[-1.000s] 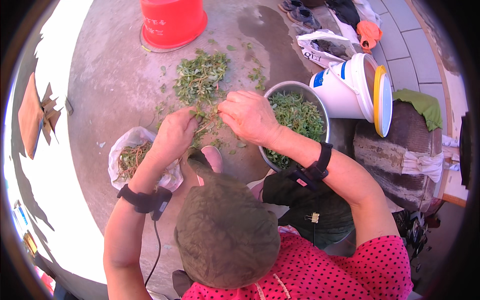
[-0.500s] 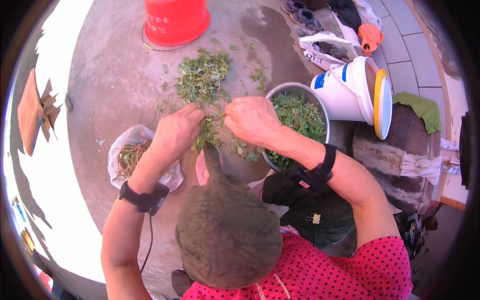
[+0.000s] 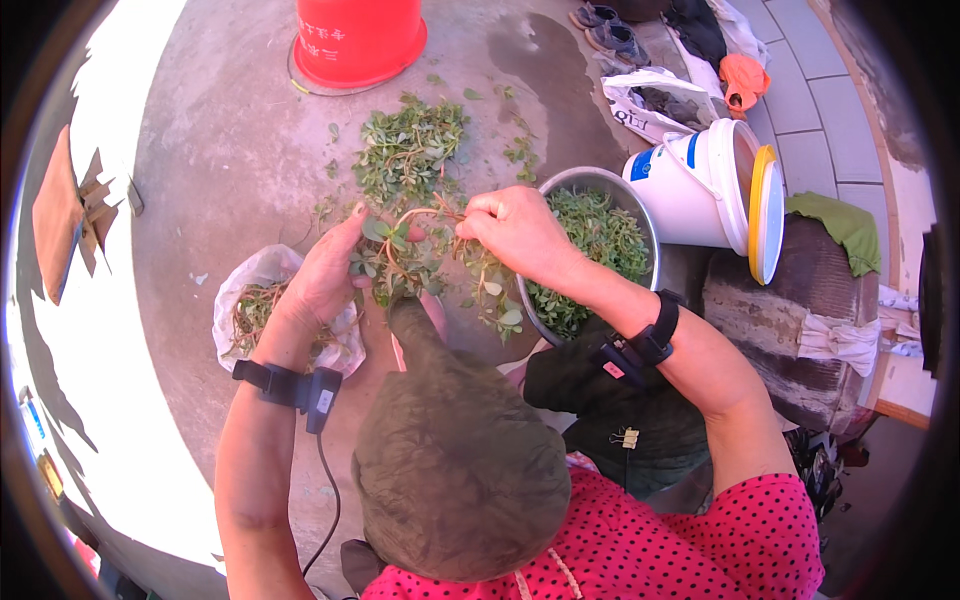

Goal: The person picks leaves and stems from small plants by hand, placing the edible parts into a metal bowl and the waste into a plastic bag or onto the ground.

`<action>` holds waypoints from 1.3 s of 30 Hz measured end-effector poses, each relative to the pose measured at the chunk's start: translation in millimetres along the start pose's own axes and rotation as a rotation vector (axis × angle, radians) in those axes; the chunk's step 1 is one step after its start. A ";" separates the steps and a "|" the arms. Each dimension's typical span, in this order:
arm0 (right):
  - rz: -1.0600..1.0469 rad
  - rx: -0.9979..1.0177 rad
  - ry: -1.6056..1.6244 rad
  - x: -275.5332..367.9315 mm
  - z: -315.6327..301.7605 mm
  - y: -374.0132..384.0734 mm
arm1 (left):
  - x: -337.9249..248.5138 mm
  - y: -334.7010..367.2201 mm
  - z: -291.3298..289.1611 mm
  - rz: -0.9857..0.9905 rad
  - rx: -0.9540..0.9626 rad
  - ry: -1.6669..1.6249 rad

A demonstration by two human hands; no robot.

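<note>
My right hand (image 3: 520, 232) pinches the reddish stem of a leafy purslane sprig (image 3: 425, 212), and more leafy stems hang below its fingers. The stem arches across to my left hand (image 3: 335, 262), whose fingers are spread behind and beside fleshy green leaves (image 3: 388, 240); the leaves partly cover its fingertips. Just beyond both hands, a pile of purslane (image 3: 412, 145) lies on the concrete floor. A metal basin (image 3: 652, 215) full of picked greens (image 3: 600, 235) stands close to my right forearm. Beside my left forearm sits a whitish plastic bag (image 3: 230, 290) with brownish stems inside.
A red bucket (image 3: 360, 45) stands at the far side. To the right, a white bucket (image 3: 690, 185) with a yellow-rimmed lid lies tilted. Behind it are a white bag (image 3: 655, 100) and shoes (image 3: 612, 38). A cardboard piece (image 3: 60, 215) lies far left.
My left hand has gone from closed fingers to spread ones and dropped slightly. The arching stem and its leaves now show between my hands; my right hand still pinches, slightly farther right.
</note>
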State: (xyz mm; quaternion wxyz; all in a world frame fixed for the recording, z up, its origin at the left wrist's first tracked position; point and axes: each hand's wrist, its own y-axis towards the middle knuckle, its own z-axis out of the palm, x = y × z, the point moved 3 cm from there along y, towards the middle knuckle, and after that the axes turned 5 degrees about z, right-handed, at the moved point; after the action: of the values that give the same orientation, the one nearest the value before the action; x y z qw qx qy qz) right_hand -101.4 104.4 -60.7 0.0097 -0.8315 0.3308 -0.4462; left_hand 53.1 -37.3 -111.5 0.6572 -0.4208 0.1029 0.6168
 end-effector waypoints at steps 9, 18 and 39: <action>-0.017 -0.119 -0.204 -12.1 -0.4 15.1 | 11.2 -3.5 -1.6 -0.087 0.130 0.175; 0.042 -0.047 0.051 -19.1 21.3 6.6 | -13.8 6.5 -79.6 0.207 -0.590 1.135; 0.081 -0.195 0.203 -21.4 26.1 18.1 | 13.4 24.7 17.0 0.532 -0.125 1.027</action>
State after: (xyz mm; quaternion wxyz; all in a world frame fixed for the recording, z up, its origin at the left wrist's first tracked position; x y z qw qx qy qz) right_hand -99.8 95.0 -97.7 -0.0865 -0.7650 0.4051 -0.4932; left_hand 27.3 -18.9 -120.1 0.3196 -0.6636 0.4741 0.4824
